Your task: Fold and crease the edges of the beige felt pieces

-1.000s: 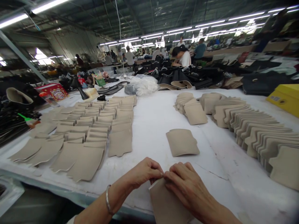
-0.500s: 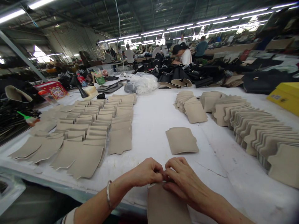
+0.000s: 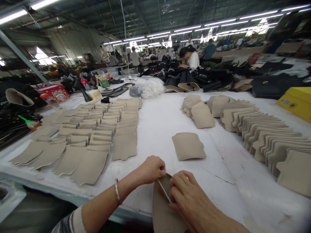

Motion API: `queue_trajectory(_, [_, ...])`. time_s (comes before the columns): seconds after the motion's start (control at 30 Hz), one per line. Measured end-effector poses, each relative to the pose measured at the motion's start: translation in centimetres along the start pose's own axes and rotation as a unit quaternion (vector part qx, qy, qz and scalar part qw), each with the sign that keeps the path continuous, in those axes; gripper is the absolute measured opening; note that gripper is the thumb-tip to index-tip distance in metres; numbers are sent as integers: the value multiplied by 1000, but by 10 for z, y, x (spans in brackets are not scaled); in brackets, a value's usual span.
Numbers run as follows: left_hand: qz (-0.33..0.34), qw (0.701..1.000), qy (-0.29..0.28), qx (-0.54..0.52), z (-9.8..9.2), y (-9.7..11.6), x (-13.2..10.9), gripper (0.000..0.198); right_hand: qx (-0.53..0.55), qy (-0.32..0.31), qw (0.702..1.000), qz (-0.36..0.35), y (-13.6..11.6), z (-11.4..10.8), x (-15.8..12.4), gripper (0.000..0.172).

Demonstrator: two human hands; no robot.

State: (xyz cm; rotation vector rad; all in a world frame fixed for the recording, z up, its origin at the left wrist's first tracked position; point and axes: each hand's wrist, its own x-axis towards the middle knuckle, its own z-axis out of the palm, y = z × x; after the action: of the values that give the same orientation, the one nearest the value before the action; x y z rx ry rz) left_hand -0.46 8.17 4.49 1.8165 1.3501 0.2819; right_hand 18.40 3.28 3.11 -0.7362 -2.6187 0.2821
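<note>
My left hand (image 3: pixel 152 169) is closed in a pinch at the far end of a thin white strip (image 3: pixel 164 191). The strip runs taut across a beige leather-like piece (image 3: pixel 161 210) at the table's front edge, down toward my right fingertips. My right hand (image 3: pixel 188 195) is closed on the right side of that piece, its thumb hidden beneath the fingers. The piece is bent, with its far edge raised between both hands. Just beyond lies a small pile of beige pieces (image 3: pixel 189 146) with a tabbed edge.
Overlapping rows of beige pieces (image 3: pixel 89 161) cover the table's left side. A long fanned row (image 3: pixel 269 136) lies on the right, near a yellow box (image 3: pixel 295 102). Clear plastic bags (image 3: pixel 149 86) and black bags (image 3: pixel 213 79) lie at the back. Several people work farther off.
My left hand has moved up and slightly left, away from my right, and the white strip now shows between them. The right hand has shifted slightly down, and the beige piece is now bent.
</note>
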Motion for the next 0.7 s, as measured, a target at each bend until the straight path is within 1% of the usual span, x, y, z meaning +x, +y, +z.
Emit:
queue_trajectory(0.07, [11,999,-30,-12,-5,-1,0,11,35,23,999,-10,-9,-9,-2,24])
queue_trajectory(0.13, [32,995,-85,-42,-4,-2,-1,9,90,32,995,2,-13,-18,-2,25])
queue_trajectory(0.17, [44,990,-116,-61,-2,-3,-2,7,114,31,993,10,-13,-22,-2,26])
queue_trajectory(0.23, [62,978,-170,-102,5,-7,-6,13,148,29,988,35,-11,-25,-5,23])
queue_trajectory(0.3, [68,968,-198,-140,13,-12,-12,22,174,14,981,84,-8,-22,-11,19])
queue_trajectory(0.33, [67,965,-199,-155,17,-14,-17,25,187,-6,976,113,-7,-18,-16,17])
queue_trajectory(0.4, [60,965,-183,-178,21,-17,-31,32,211,-40,963,161,-8,-8,-28,16])
queue_trajectory(0.47, [53,969,-157,-183,23,-17,-48,40,226,-58,955,186,-11,4,-38,17])
queue_trajectory(0.5, [47,972,-144,-180,23,-15,-56,40,229,-58,952,192,-12,10,-42,17])
queue_trajectory(0.6, [7,983,-109,-147,23,-7,-77,28,240,-62,947,204,-13,22,-46,16])
queue_trajectory(0.7, [-41,990,-80,-108,26,-2,-85,22,254,-72,943,204,-12,25,-44,18])
